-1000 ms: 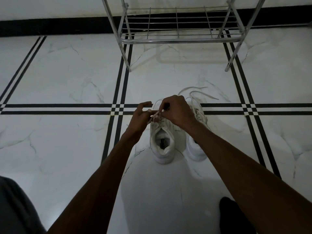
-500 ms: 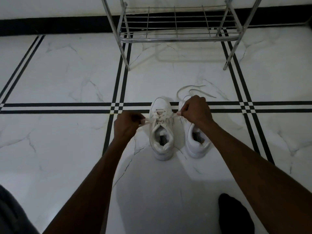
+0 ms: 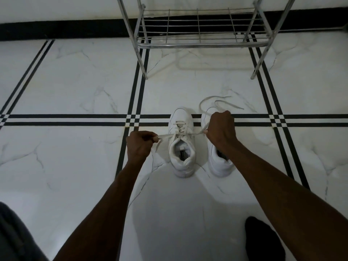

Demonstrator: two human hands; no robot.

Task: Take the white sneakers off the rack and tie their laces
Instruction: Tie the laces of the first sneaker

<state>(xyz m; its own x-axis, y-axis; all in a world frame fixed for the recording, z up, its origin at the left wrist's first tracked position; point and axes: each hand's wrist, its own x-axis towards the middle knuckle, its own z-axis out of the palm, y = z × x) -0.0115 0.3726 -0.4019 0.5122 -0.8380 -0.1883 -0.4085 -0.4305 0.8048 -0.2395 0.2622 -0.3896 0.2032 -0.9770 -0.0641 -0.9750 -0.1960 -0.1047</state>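
Observation:
Two white sneakers stand side by side on the marble floor, toes pointing away from me. The left sneaker [image 3: 181,147] has its lace stretched sideways across the tongue. My left hand [image 3: 140,144] grips one lace end to the left of that shoe. My right hand [image 3: 221,129] grips the other lace end, held over the front of the right sneaker [image 3: 219,162] and hiding much of it. The right sneaker's loose lace [image 3: 216,103] trails on the floor beyond its toe.
A metal shoe rack [image 3: 199,44] with a bare wire shelf stands against the wall beyond the shoes. Black double lines cross the white floor. My dark-socked foot [image 3: 263,240] is at lower right, grey clothing [image 3: 13,236] at lower left.
My hands were together over the left sneaker's tongue; they have pulled apart sideways, drawing the lace taut. The view has shifted slightly closer.

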